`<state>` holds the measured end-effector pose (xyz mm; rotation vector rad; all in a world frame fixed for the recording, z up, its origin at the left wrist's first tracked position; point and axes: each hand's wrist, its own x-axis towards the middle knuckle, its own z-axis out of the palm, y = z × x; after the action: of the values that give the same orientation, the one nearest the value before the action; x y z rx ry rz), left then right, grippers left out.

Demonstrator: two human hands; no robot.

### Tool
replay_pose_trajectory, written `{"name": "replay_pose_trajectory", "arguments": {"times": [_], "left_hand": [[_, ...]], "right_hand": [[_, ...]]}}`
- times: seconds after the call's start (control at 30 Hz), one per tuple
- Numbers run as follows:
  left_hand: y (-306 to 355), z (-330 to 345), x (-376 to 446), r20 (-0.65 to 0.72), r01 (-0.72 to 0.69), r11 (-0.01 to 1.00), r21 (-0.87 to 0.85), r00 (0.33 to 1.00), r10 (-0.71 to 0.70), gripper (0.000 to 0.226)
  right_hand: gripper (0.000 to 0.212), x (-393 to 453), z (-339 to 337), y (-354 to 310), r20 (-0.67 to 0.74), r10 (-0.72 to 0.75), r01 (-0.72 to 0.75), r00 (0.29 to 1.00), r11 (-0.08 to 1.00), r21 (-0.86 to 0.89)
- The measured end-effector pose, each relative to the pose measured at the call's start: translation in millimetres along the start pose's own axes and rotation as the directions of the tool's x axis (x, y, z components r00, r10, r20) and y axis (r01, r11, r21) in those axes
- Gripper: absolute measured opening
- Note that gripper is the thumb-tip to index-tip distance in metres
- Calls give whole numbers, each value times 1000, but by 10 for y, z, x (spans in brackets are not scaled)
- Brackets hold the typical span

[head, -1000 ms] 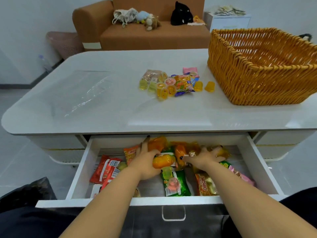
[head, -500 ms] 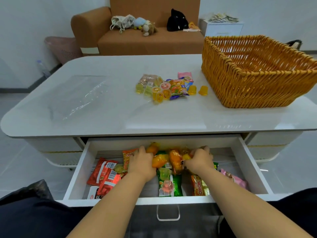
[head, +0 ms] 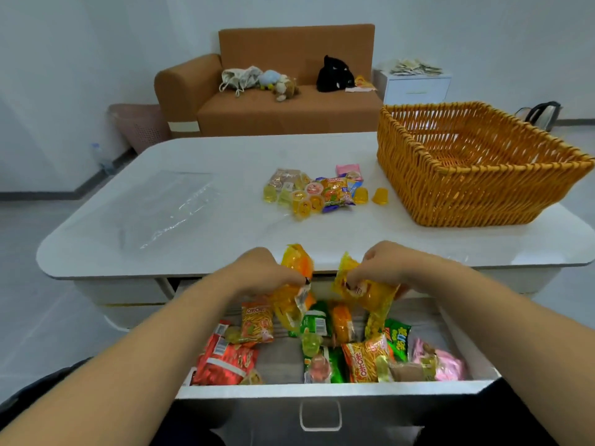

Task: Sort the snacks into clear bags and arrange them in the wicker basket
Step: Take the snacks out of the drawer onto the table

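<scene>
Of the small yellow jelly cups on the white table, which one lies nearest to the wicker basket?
The lone yellow jelly cup at the pile's right end, nearest the orange wicker basket.

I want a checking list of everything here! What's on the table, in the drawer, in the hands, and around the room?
Surface: white table, glossy; its drawer is pulled open.
Job's things: wicker basket on the table's right side, nothing seen inside it; clear bags lying flat on the left; snack pile in the middle; more snack packets in the drawer.
Clutter: nothing seen.
Grippers: left hand and right hand each grip yellow packets above the drawer.
Cables: nothing seen.
Surroundings: brown sofa with soft toys and a black bag; pink bin; white cabinet.
</scene>
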<state>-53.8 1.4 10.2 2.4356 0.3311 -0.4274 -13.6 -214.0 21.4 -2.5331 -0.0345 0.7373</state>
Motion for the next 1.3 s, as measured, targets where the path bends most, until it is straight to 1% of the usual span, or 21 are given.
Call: {"name": "replay_pose_trajectory", "arguments": {"times": [0.1, 0.17, 0.23, 0.3, 0.37, 0.43, 0.47, 0.53, 0.63, 0.73, 0.8, 0.83, 0.9, 0.93, 1.0, 1.03, 1.1, 1.13, 1.2, 1.27, 1.3], "left_hand": [[55, -268, 71, -80, -27, 988, -155, 997, 15, 42], [66, -360, 233, -200, -65, 979, -192, 979, 26, 43], [114, -374, 439, -345, -86, 992, -96, 937, 48, 41], [151, -354, 651, -438, -99, 995, 26, 893, 100, 32], [41, -302, 939, -434, -148, 983, 111, 883, 182, 34], [-247, -211, 1187, -341, -195, 971, 139, 911, 232, 46], [-402, -152, 1260, -318, -225, 965, 132, 913, 256, 50], [-629, -50, 1326, -338, -295, 949, 116, 886, 317, 58], [-717, 3, 1357, -372, -355, 925, 137, 847, 380, 78], [-705, -7, 1372, -424, -415, 904, 101, 804, 417, 77], [-722, 1, 1403, -464, -388, 917, 92, 798, 384, 79], [-735, 6, 1439, -486, -359, 928, 96, 797, 359, 79], [-743, -5, 1511, -529, -293, 951, 97, 795, 298, 82], [-741, -17, 1545, -542, -255, 962, 95, 798, 265, 83], [-737, -28, 1600, -554, -190, 978, 86, 807, 205, 85], [-735, -32, 1612, -557, -166, 982, 87, 809, 186, 85], [-723, -38, 1624, -566, -138, 985, 105, 806, 173, 85], [-716, -43, 1625, -570, -130, 985, 114, 804, 173, 85], [-704, -55, 1618, -568, -131, 984, 123, 804, 178, 86], [-698, -63, 1615, -566, -147, 981, 126, 802, 193, 87], [-700, -65, 1612, -567, -157, 979, 128, 799, 202, 87]], "right_hand": [[43, -43, -232, -79, -40, -19, 24, 999, 992, 121], [42, -31, -277, -156, -99, -51, 58, 994, 996, 70], [39, -21, -200, -250, -141, -107, 99, 984, 993, -62], [33, 21, -41, -319, -109, -171, 147, 979, 968, -202], [29, 85, 84, -361, -94, -212, 182, 973, 949, -258], [31, 181, 98, -378, -141, -245, 205, 959, 946, -250], [35, 243, 76, -373, -189, -259, 215, 947, 950, -227], [37, 390, 41, -344, -324, -289, 262, 901, 957, -126], [30, 658, 32, -272, -557, -277, 391, 783, 915, 96], [40, 965, -45, -312, -688, -268, 478, 674, 869, 130], [51, 1183, -172, -474, -755, -265, 539, 599, 831, 136], [57, 1313, -248, -585, -771, -249, 553, 586, 819, 155], [65, 1566, -387, -819, -755, -229, 533, 615, 826, 184], [65, 1688, -438, -919, -731, -243, 505, 637, 849, 158], [63, 1948, -494, -1042, -639, -314, 405, 702, 914, -4], [62, 2057, -493, -1072, -557, -339, 335, 758, 935, -114], [65, 2229, -449, -1060, -399, -310, 207, 863, 937, -280], [68, 2276, -420, -1040, -361, -280, 175, 890, 939, -296], [75, 2272, -357, -1003, -370, -250, 175, 894, 959, -224], [80, 2093, -264, -929, -441, -267, 220, 857, 963, -154], [80, 1967, -186, -841, -476, -307, 267, 824, 952, -150]]}}
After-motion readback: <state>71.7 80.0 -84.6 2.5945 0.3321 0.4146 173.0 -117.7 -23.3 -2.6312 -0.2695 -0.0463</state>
